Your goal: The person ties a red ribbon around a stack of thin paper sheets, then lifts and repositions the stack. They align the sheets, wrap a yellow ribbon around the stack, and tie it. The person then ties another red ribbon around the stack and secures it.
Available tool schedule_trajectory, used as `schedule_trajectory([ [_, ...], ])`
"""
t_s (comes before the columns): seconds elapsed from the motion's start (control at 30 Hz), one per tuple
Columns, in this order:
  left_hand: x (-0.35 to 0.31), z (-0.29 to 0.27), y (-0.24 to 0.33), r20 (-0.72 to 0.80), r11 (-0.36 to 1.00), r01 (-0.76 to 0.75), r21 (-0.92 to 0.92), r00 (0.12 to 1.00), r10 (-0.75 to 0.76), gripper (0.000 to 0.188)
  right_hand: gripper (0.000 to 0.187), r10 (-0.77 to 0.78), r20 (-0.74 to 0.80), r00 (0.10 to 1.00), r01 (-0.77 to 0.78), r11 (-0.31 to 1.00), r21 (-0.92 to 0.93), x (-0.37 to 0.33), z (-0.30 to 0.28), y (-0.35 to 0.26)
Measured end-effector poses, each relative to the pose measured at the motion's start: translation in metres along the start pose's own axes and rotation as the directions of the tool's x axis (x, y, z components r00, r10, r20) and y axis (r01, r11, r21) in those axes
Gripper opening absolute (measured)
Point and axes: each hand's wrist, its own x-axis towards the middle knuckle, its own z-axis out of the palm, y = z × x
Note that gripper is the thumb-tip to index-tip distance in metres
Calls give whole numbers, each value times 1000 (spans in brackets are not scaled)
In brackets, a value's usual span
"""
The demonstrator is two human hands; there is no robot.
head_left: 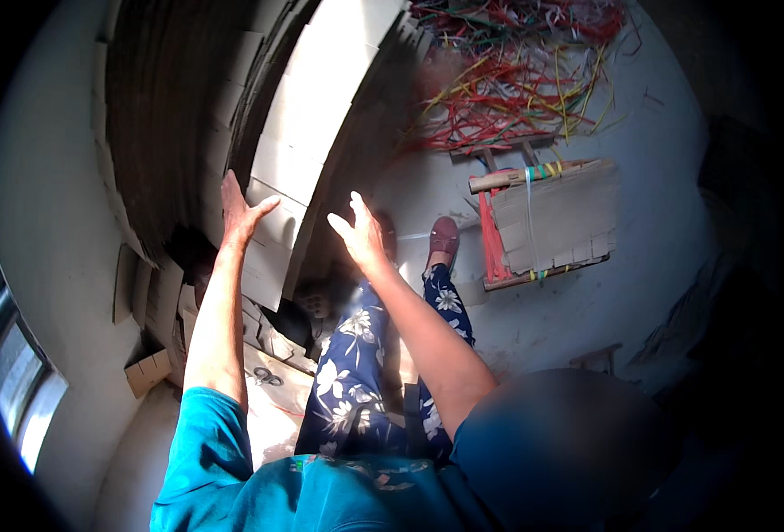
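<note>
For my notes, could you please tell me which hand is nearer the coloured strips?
The right hand; the left hand, farther from the coloured strips, is nearer the window.

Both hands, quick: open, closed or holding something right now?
Left hand: open, thumb spread, by the cardboard stack; contact cannot be told.
Right hand: open, holding nothing visible.

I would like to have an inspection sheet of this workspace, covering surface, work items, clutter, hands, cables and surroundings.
Surface: pale floor, partly in shadow.
Job's things: tall cardboard stack, ahead and to the left.
Clutter: tangled strips, red, yellow and green, on the floor; cardboard-faced frame nearer, at right; scissors at lower left.
Hands: left hand open, holding nothing, contact with the stack unclear; right hand open, holding nothing.
Cables: nothing seen.
Surroundings: wall and window at left; far right too dark to tell.
</note>
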Motion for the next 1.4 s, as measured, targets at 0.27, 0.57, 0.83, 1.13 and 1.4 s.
schedule_trajectory([
  [0.27, 28, 38, 3, 132, 918, -37, -394, 987, 97, 112, 78, 223, -57, 973, -206, 954, 217, 49, -14, 61],
  [0.57, 42, 26, -16, 235, 931, 50, -361, 971, 39, 108, 79, 280, -61, 958, -220, 854, 472, 125, 20, 126],
  [0.83, 43, 27, -21, 214, 935, 53, -352, 976, 25, 113, 88, 249, -52, 967, -222, 926, 305, 161, 42, 114],
  [1.13, 45, 24, -23, 225, 942, 74, -328, 974, 2, 115, 81, 316, -167, 934, -209, 862, 461, 162, 63, 113],
  [1.4, 45, 23, -23, 242, 929, 95, -357, 970, -6, 112, 81, 352, -292, 889, -189, 864, 466, 166, 58, 93],
])
